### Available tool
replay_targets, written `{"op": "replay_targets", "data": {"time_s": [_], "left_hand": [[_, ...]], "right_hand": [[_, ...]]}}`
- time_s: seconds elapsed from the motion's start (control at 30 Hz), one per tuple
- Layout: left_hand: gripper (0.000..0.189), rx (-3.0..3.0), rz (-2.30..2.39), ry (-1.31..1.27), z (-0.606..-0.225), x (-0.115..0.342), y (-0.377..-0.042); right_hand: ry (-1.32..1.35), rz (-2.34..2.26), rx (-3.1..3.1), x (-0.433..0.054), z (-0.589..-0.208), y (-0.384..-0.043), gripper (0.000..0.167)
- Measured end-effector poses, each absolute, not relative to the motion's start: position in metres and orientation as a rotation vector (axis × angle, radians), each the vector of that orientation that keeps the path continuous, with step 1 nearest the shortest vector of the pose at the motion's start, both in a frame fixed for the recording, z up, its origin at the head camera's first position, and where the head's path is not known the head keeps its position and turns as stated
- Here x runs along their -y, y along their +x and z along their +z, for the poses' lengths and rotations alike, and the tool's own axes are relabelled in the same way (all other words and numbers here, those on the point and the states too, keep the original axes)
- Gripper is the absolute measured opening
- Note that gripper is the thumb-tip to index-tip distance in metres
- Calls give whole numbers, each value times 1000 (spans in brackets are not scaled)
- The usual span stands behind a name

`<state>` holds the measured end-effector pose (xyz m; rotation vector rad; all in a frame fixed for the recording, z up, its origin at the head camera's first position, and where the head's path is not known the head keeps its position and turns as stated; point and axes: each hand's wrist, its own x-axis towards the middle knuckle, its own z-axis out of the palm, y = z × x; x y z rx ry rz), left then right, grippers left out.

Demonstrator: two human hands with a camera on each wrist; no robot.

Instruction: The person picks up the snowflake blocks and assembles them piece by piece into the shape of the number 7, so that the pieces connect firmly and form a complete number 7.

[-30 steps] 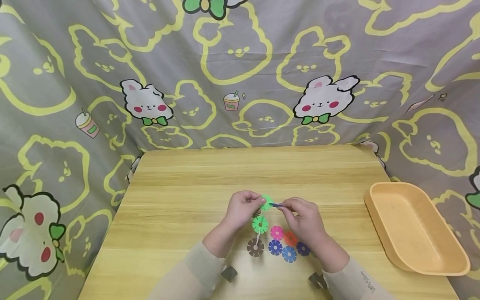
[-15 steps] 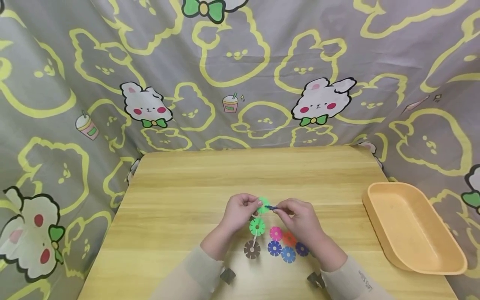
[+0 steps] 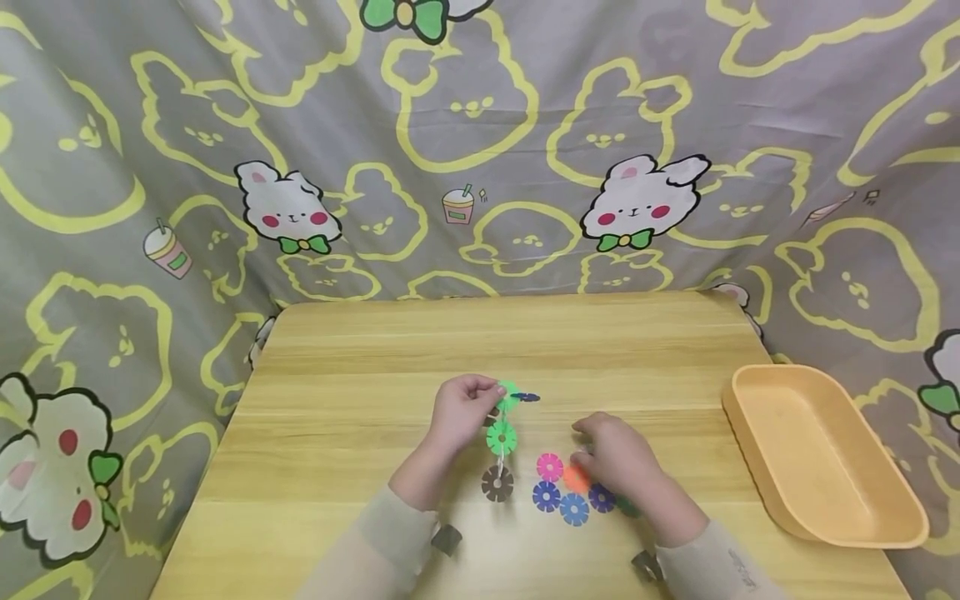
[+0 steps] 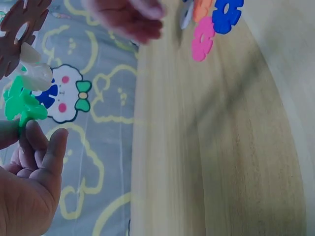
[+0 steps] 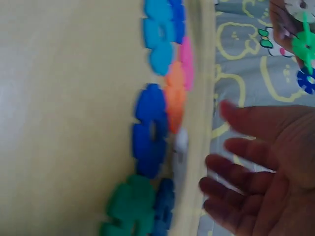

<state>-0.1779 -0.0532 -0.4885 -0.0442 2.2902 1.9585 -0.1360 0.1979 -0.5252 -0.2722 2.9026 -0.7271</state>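
Note:
My left hand (image 3: 465,408) pinches a green slotted disc (image 3: 509,398) at the top of a joined chain held up over the table. A dark blue disc (image 3: 527,397) juts from its right side. Below come a second green disc (image 3: 502,438), a white disc (image 4: 38,76) seen almost edge-on, and a brown disc (image 3: 497,484). My right hand (image 3: 618,454) hovers by the loose discs, its fingers spread and holding nothing in the right wrist view. Nearest to it lie an orange disc (image 3: 577,478), a blue disc (image 3: 602,498) and a green disc (image 5: 130,206), partly hidden in the head view.
Pink (image 3: 550,467), dark blue (image 3: 547,497) and light blue (image 3: 574,509) discs lie left of the right hand. On the wooden table's (image 3: 360,358) right side stands an orange-yellow bin (image 3: 806,523). A patterned curtain (image 3: 517,125) hangs behind and at both sides.
The right hand has let go of the dark blue disc, which stays joined to the green one. It has moved right and down to the loose discs. The left hand shifted slightly left with the chain.

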Motion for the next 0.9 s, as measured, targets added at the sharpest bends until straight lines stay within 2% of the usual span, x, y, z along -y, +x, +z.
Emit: {"op": "replay_targets", "data": {"time_s": [0.2, 0.6, 0.9], "left_hand": [[16, -2276, 1958, -86, -490, 53, -181], [17, -2291, 1951, -92, -490, 55, -185], [15, -2292, 1962, -83, -490, 56, -187]], "right_hand": [[-257, -595, -2894, -198, -537, -137, 42], [-272, -623, -2899, -198, -544, -141, 32], [-297, -639, -2906, -204, -547, -143, 42]]}}
